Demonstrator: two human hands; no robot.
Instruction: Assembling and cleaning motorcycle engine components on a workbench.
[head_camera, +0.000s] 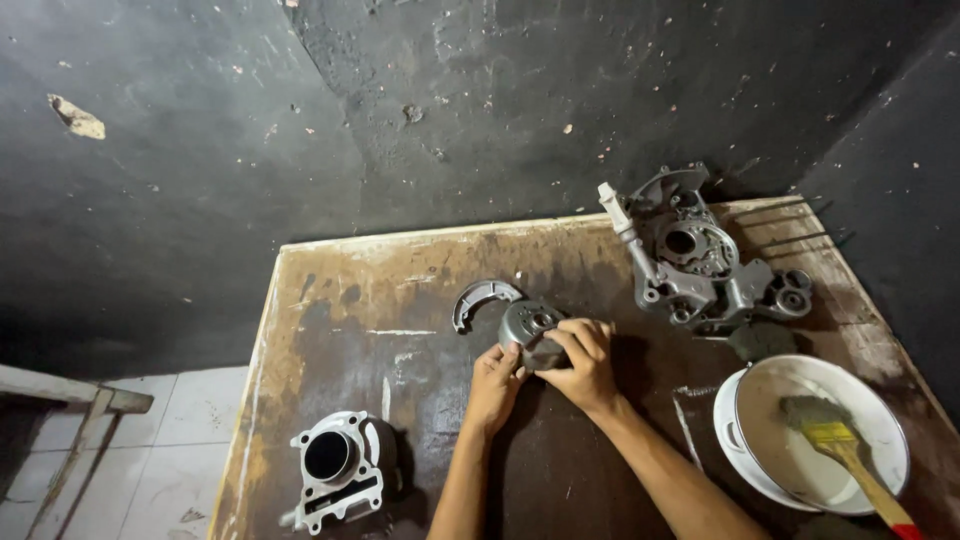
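On a stained wooden workbench (400, 300), near an engine crankcase (700, 265) and a white basin (880, 400), the left hand (495, 385) and right hand (585, 360) both grip a small grey metal cover (527, 325) at the bench's centre, best kept steady with fingers clear of edges.

Count from where I stand: one worn, stained wooden worktable (400, 300). Two hands on it, my left hand (495, 375) and my right hand (583, 362), both on one small round grey metal cover (528, 325). One curved grey metal shoe piece (478, 300) just beside that. One large grey cast-metal crankcase half (700, 260) at the far right. One grey finned metal cylinder block (335, 470) with a single round bore at the near left. One white round basin (880, 420) holding cloudy liquid, with one yellow-ferruled wooden-handled paintbrush (840, 445) in it.
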